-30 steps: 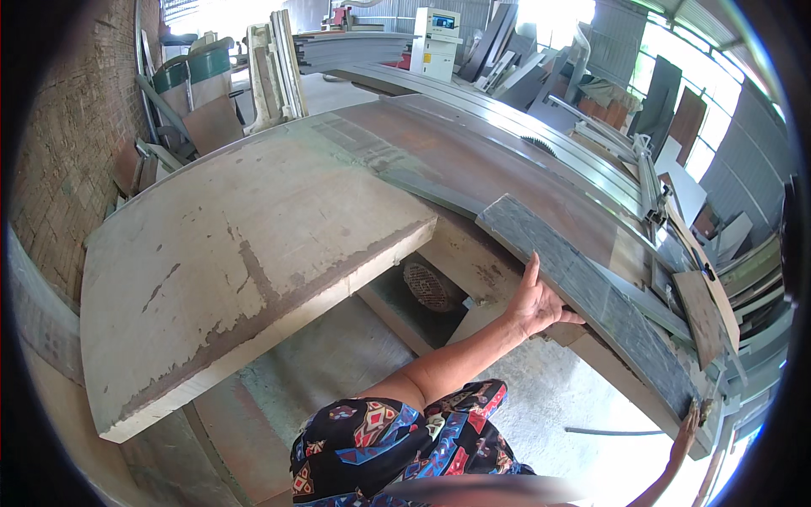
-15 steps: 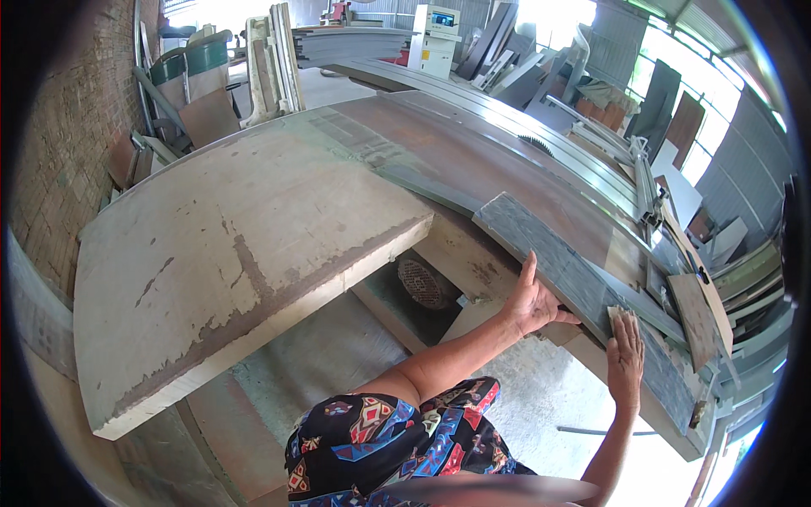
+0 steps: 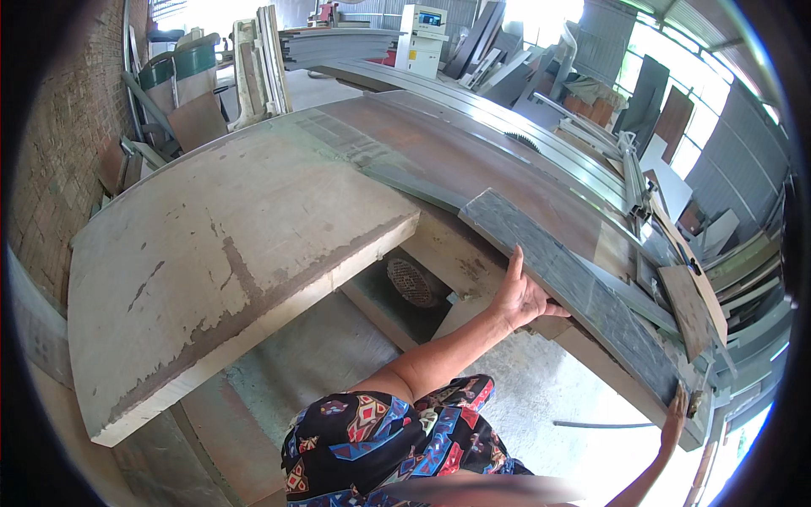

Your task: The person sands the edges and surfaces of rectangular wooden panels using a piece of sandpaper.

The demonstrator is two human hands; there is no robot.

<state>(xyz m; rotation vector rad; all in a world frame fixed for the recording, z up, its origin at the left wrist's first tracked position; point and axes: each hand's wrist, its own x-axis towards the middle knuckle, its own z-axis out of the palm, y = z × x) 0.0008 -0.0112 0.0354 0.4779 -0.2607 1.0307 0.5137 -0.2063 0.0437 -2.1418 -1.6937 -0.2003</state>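
A long grey board (image 3: 557, 266) with a streaked face lies slanted along the right side of the saw table. My left hand (image 3: 525, 296) grips its near edge at mid-length, thumb pointing up along the side and fingers reaching partly out of sight beneath. Close to the board's lower right end is my right hand (image 3: 673, 416), seen side-on with its fingers together against the surface. What lies under those fingers is hidden from this angle.
A toothed saw blade (image 3: 522, 142) rises from the table beyond the board. At left, a thick worn tabletop (image 3: 245, 253) juts toward me. Wooden offcuts (image 3: 688, 313) rest beside the board's right end. Sheet panels (image 3: 667, 118) lean at the back right.
My right hand has slid along the board toward its lower right end. A small pale piece that showed under its fingers is now out of sight. My left hand stays at the edge.
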